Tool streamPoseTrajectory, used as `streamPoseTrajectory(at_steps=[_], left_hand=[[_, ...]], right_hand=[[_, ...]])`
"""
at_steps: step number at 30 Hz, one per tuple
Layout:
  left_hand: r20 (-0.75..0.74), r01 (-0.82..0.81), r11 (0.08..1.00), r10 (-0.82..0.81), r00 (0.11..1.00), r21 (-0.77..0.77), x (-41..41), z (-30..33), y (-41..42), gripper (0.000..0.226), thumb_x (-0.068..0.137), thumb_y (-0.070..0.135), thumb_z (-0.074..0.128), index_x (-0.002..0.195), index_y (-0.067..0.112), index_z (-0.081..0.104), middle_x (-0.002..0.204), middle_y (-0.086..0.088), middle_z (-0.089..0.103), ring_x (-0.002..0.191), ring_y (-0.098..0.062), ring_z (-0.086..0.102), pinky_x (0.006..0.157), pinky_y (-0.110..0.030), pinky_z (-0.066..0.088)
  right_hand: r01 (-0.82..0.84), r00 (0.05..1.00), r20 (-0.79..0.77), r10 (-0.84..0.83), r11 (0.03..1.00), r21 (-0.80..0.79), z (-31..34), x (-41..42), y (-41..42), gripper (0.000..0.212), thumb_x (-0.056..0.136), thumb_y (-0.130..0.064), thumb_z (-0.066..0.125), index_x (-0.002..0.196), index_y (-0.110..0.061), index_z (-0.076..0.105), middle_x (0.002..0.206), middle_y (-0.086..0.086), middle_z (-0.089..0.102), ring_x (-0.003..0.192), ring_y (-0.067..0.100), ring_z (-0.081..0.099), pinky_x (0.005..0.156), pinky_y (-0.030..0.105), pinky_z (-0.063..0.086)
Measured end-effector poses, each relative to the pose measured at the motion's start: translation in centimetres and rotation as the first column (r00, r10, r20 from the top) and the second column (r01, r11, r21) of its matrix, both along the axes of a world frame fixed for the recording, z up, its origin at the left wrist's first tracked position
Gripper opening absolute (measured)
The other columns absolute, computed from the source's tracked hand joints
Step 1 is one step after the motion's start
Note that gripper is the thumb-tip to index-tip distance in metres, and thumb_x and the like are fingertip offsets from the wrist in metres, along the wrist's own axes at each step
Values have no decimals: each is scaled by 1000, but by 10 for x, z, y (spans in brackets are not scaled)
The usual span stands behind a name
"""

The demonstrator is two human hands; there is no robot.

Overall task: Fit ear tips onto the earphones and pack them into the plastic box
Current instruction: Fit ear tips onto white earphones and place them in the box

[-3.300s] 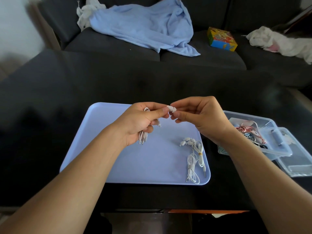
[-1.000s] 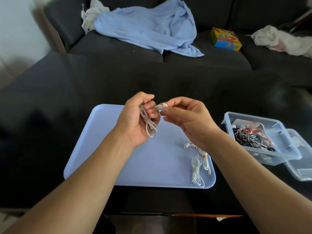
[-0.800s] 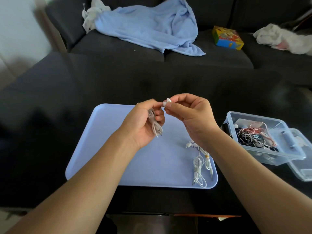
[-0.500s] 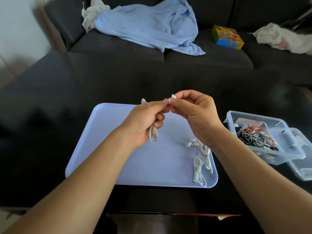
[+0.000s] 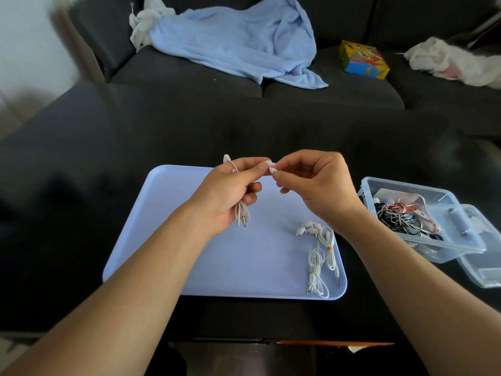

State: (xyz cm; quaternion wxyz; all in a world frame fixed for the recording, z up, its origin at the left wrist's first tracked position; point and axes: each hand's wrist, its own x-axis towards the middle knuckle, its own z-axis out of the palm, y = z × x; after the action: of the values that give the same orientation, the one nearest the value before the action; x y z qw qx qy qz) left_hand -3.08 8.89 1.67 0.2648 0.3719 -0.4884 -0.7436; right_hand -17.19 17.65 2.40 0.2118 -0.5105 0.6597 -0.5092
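Above a pale blue tray [image 5: 189, 267] my left hand [image 5: 227, 191] grips a coiled white earphone; its cable and jack plug [image 5: 242, 217] hang below the palm and one bud [image 5: 226, 158] sticks up behind the fingers. My right hand [image 5: 317, 185] pinches a small white ear tip [image 5: 272, 168] against the left thumb and forefinger. More white earphones [image 5: 320, 251] lie bundled on the tray's right side. A clear plastic box [image 5: 461, 242] to the right holds several tangled earphones.
The box's clear lid [image 5: 485, 272] lies beside it at the far right. The tray sits on a black table [image 5: 81, 213]. Behind is a dark sofa with a blue cloth [image 5: 238, 39], a colourful carton [image 5: 362, 59] and white fabric [image 5: 447, 61].
Both hands rose slightly and stayed joined at the fingertips. The left hand turned palm down, so the coiled cable now hangs below it and a bud pokes up behind.
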Motion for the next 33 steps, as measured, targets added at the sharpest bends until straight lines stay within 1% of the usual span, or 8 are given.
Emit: streamPoseTrajectory(at_steps=[4, 7, 14, 20, 29, 33], left_hand=[[-4, 13, 1000, -13, 1000, -18, 1, 1, 0, 13, 93, 17, 67, 104, 13, 74, 90, -1, 76, 59, -7, 52, 45, -16, 39], [1, 25, 1000, -25, 1000, -19, 2, 2, 0, 14, 93, 16, 67, 105, 12, 74, 87, 1, 76, 58, -6, 52, 46, -15, 39], [-29, 28, 1000, -28, 999, 10, 1, 2, 1, 16, 93, 18, 67, 106, 11, 74, 86, 1, 75, 56, -7, 50, 45, -14, 38], [-32, 27, 1000, -27, 999, 6, 2, 2, 0, 14, 93, 16, 67, 104, 11, 75, 83, 2, 75, 57, -6, 50, 45, -14, 38], [-9, 31, 1000, -31, 999, -5, 3, 2, -1, 15, 93, 15, 67, 105, 10, 74, 83, 0, 76, 57, -6, 51, 46, -15, 39], [4, 33, 999, -33, 999, -7, 4, 2, -2, 15, 93, 15, 67, 105, 10, 75, 84, -1, 76, 56, -6, 52, 46, -15, 40]], right_hand=[[42, 999, -29, -42, 999, -14, 2, -2, 0, 4, 88, -11, 74, 88, -15, 76, 79, -3, 74, 70, 14, 73, 63, 19, 58], [61, 997, -45, -62, 998, -14, 2, -1, 1, 3, 88, -11, 74, 88, -14, 76, 78, -2, 74, 68, 13, 72, 62, 18, 58], [43, 999, -4, -43, 999, -6, 2, -3, 2, 3, 87, -11, 76, 88, -12, 78, 74, 0, 74, 66, 16, 72, 62, 20, 58], [64, 997, 32, -63, 997, -32, 1, -2, 2, 4, 87, -10, 75, 89, -11, 79, 77, 1, 75, 67, 17, 72, 63, 20, 58], [82, 997, 16, -82, 995, -54, 0, 2, 2, 7, 88, -10, 74, 86, -16, 77, 76, -3, 73, 67, 13, 71, 61, 17, 56], [75, 997, 5, -75, 996, -48, 0, 2, 1, 5, 88, -11, 74, 87, -16, 77, 77, -3, 74, 68, 14, 71, 62, 18, 56]])
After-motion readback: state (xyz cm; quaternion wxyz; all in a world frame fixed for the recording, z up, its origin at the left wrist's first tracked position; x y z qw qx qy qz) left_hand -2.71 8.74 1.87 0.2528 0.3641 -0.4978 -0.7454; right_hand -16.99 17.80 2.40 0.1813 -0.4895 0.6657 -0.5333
